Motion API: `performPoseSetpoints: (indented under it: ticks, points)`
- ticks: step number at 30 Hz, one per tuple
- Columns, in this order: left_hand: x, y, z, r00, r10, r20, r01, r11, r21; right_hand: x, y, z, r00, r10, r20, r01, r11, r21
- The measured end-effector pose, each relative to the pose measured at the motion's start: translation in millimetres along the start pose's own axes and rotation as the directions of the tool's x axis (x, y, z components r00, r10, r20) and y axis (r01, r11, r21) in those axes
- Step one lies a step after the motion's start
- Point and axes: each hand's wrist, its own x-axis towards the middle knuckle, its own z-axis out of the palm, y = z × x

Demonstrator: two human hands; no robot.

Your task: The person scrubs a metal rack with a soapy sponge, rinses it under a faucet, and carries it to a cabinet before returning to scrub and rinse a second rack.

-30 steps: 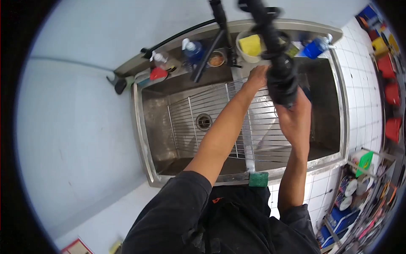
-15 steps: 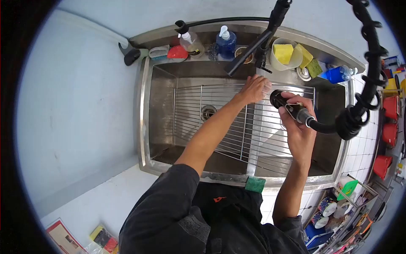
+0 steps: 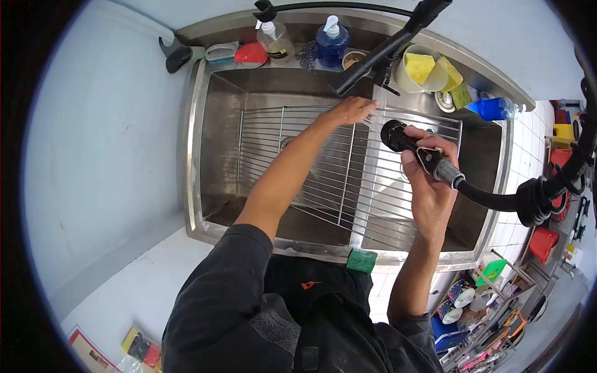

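My left hand (image 3: 353, 112) lies at the far edge of a wire rack (image 3: 314, 168), its fingers stretched out to the right. The rack spans the two basins of the metal sink (image 3: 194, 149). My right hand (image 3: 433, 177) is wrapped round a black spray nozzle (image 3: 420, 155), held above the right part of the rack. The nozzle's round head points left, towards my left hand, and a faint spray shows between them. A black hose (image 3: 488, 198) runs from its handle to the right.
Pump bottles (image 3: 331, 45), a red scrubber (image 3: 251, 54) and a tub with yellow sponges (image 3: 410, 78) line the back ledge. A black faucet arm (image 3: 379, 56) hangs over the sink. A green sponge (image 3: 362, 260) sits on the front rim. Shelving with red bins (image 3: 543, 244) stands at right.
The camera view has shifted, moving the sink slightly left and up. Along the rack's far edge my left hand has slid left, farther from the nozzle. My right hand keeps hold of the nozzle.
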Motion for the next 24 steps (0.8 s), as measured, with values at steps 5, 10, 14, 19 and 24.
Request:
performPoseSetpoints:
  ticks: [5,10,14,19,24]
  points:
    - [13,-42,16,0.992,-0.103,-0.068,0.094,0.987,-0.129,-3,1,0,0.999,0.035,-0.016,-0.035,0.999,-0.026]
    - [-6,-46,-8,0.985,-0.159,-0.062,0.164,0.982,0.095,-4,1,1,1.000,0.022,0.001,-0.022,0.999,-0.049]
    - [-14,-76,-15,0.968,-0.202,-0.148,0.219,0.969,0.110,-3,8,13,1.000,0.002,0.011,-0.001,0.999,-0.041]
    - [-13,-123,-25,0.940,-0.297,-0.169,0.316,0.944,0.098,-1,12,16,1.000,0.003,-0.029,-0.006,0.994,-0.110]
    - [-5,-94,-39,0.940,-0.336,0.057,0.339,0.940,-0.049,-4,18,20,0.999,-0.022,-0.036,0.018,0.993,-0.114]
